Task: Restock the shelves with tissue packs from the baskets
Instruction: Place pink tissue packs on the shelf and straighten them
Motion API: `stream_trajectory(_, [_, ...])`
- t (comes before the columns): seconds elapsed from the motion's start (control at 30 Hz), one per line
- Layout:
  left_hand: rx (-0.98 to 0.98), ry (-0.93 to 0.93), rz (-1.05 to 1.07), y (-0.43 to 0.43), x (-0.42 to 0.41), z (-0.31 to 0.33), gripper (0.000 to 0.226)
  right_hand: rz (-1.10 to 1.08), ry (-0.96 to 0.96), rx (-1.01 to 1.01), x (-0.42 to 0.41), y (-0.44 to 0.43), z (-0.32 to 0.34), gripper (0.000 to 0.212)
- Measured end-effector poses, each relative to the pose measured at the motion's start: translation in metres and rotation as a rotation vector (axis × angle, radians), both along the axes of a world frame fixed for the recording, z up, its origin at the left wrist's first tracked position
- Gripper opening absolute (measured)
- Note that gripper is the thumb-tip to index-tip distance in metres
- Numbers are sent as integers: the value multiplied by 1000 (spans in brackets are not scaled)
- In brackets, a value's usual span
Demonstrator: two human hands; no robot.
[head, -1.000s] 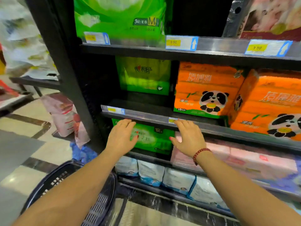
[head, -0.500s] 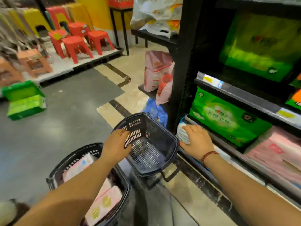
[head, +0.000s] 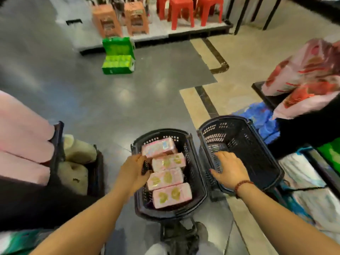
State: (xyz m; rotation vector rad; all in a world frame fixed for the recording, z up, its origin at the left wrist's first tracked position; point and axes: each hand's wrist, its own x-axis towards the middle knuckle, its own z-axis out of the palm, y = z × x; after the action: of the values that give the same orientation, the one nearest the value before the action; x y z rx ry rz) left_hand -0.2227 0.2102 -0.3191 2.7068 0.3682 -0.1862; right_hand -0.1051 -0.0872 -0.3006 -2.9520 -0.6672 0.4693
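Basket rim in left grip, floor ahead

Four pink tissue packs lying flat in a row inside a dark basket on the floor. Second basket just beside it on the right, tilted.

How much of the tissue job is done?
One dark plastic basket looks empty, the right hand resting on it. No pack is held yet: the left hand is at the rim of the second dark basket, where four pink tissue packs wait for shelving.
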Motion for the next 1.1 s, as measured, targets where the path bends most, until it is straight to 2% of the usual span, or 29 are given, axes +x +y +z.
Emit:
stream_trajectory(0.23, [-148, 161, 271, 12, -20, -55, 59, 84, 203, -3, 25, 53, -64, 65])
stream_trajectory(0.43, [-362, 228, 633, -1, -5, -133, 55, -32, 430, 119, 43, 83, -150, 65])
stream_trajectory(0.6, [-576, 194, 768, -6, 13, -232, 28, -130, 529, 200, 47, 102, -241, 63])
stream_trajectory(0.73, [-632, 140, 822, -11, 25, -300, 44, -267, 569, 289, 40, 111, -310, 61])
stream_trajectory(0.87, [-572, 144, 860, -24, 32, -346, 86, -494, 603, 365, 28, 112, -363, 70])
stream_trajectory(0.9, [-566, 142, 885, -26, 33, -355, 89, -543, 608, 385, 26, 112, -374, 69])
stream_trajectory(1.03, [-616, 80, 991, -25, 35, -384, 67, -676, 691, 494, 19, 110, -406, 48])
stream_trajectory(1.1, [-659, 64, 1036, -23, 35, -394, 61, -707, 715, 530, 17, 109, -417, 51])
